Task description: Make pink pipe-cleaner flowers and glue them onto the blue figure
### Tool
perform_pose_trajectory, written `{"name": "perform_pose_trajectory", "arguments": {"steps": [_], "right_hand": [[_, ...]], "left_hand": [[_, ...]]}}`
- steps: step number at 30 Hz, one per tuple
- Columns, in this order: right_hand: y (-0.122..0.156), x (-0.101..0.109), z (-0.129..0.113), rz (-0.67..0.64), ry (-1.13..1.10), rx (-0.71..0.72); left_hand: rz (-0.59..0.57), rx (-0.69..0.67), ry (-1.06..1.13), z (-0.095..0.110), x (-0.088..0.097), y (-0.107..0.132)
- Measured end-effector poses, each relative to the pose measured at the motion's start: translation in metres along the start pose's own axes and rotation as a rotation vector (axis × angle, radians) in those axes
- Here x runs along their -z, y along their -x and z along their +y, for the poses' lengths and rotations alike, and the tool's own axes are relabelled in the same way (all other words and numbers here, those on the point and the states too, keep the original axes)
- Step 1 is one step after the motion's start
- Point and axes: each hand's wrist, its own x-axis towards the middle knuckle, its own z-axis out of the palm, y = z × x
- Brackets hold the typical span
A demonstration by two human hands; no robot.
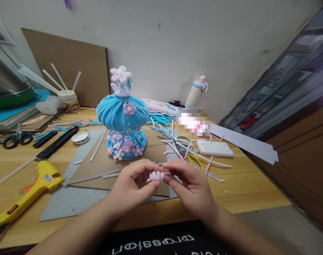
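My left hand (pixel 129 187) and my right hand (pixel 190 184) meet over the front of the wooden table (pixel 246 187). Both pinch a small pale pink pipe-cleaner flower (pixel 155 176) between their fingertips. Just behind the hands stands a blue pipe-cleaner figure (pixel 122 117) with a domed top, a base covered in pink and purple flowers, and a pink flower on its peak. It rests on a brown cardboard sheet (pixel 97 166) laid over a grey mat (pixel 68 202).
A yellow glue gun (pixel 28 193) lies front left. Black scissors (pixel 15 137), black strips and a paper cup with sticks (pixel 68 96) sit at the left. Loose blue, pink and yellow pipe cleaners (pixel 177 141), a tape roll, a white case (pixel 214 148) and a bottle (pixel 197 92) lie right.
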Motion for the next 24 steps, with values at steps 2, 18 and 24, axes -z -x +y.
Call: {"name": "perform_pose_trajectory", "arguments": {"steps": [2, 18, 24], "right_hand": [[-0.0005, -0.0001, 0.0003, -0.062, 0.009, 0.037], [0.0045, -0.0040, 0.0028, -0.060, -0.129, -0.173], [0.0038, -0.0019, 0.0020, -0.130, -0.100, -0.167]], "left_hand": [[0.021, 0.022, 0.056, -0.0008, -0.0006, 0.0002], [0.055, 0.064, 0.218, 0.0032, -0.0015, -0.0005], [0.063, 0.134, 0.254, 0.0043, -0.0001, -0.0007]]}}
